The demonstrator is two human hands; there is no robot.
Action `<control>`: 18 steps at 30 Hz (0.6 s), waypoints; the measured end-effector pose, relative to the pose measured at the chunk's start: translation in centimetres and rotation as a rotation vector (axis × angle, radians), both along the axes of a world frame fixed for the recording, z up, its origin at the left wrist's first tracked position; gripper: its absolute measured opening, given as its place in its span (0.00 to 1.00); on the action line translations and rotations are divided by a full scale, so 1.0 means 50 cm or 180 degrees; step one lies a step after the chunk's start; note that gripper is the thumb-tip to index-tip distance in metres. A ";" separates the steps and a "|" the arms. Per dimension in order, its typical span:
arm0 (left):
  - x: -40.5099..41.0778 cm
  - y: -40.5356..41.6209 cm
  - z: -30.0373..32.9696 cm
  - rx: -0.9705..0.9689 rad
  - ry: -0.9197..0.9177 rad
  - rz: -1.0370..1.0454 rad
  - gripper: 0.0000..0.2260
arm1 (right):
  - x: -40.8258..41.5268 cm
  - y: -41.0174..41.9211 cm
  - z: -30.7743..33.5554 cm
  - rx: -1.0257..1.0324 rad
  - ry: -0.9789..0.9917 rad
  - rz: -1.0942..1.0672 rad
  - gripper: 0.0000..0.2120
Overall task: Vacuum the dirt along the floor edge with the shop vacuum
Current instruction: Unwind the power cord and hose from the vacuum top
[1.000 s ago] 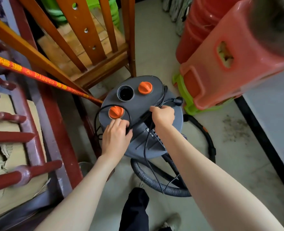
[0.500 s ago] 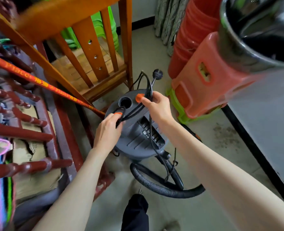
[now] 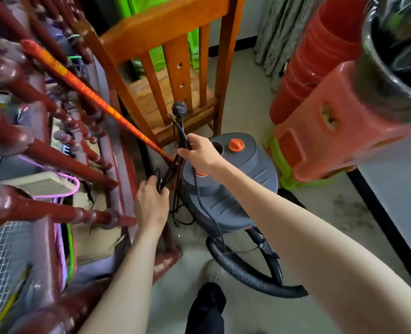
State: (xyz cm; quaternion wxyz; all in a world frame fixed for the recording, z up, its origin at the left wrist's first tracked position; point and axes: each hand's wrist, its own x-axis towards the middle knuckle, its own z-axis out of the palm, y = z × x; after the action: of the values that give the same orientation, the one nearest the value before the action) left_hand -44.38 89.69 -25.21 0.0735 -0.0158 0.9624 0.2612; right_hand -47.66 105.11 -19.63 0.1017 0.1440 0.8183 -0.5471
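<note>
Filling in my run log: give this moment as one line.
phase: unwinding cord | left hand: grips power cord loops | right hand: holds cord bundle, plug up | shop vacuum: idle | dirt: untouched

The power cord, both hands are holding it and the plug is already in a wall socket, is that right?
Not quite. Both the left hand and the right hand do hold the cord, but the plug is not in a socket: the head view shows it loose at the end of the bundle, sticking up above the right hand in front of the chair.
</note>
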 end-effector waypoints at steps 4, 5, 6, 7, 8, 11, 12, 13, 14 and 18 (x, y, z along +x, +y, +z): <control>0.035 0.001 0.011 0.0003 -0.0266 -0.0255 0.07 | 0.025 -0.002 0.004 0.0089 0.0008 0.0178 0.03; 0.043 0.000 0.012 0.0017 -0.0311 -0.0418 0.06 | 0.038 0.005 0.006 0.0082 0.0012 0.0210 0.02; 0.053 -0.001 0.017 0.0022 -0.0363 -0.0578 0.07 | 0.053 0.012 0.012 0.0083 0.0004 0.0233 0.04; 0.063 -0.002 0.019 0.0013 -0.0414 -0.0719 0.08 | 0.070 0.018 0.015 0.0095 -0.0015 0.0233 0.06; 0.074 -0.003 0.022 0.0013 -0.0451 -0.0838 0.09 | 0.089 0.025 0.019 0.0123 -0.0051 0.0238 0.07; 0.115 0.007 0.019 0.0048 -0.0631 -0.1104 0.13 | 0.150 0.035 0.031 0.0043 -0.0108 0.0272 0.08; 0.131 0.012 0.017 0.0068 -0.0732 -0.1200 0.13 | 0.171 0.037 0.035 0.0035 -0.0118 0.0291 0.07; 0.148 0.017 0.015 0.0085 -0.0846 -0.1311 0.13 | 0.193 0.040 0.037 0.0071 -0.0106 0.0311 0.06; 0.165 0.022 0.013 0.0096 -0.0937 -0.1427 0.13 | 0.216 0.044 0.038 0.0135 -0.0110 0.0329 0.07; 0.233 0.046 0.011 0.0367 -0.1004 -0.1548 0.09 | 0.313 0.077 0.021 0.0364 -0.0281 0.0115 0.06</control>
State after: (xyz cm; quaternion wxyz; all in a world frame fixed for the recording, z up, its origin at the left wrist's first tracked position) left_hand -32.71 91.97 -24.67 0.2834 0.1791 0.8981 0.2845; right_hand -32.04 108.96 -18.56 0.1392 0.1587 0.8454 -0.4907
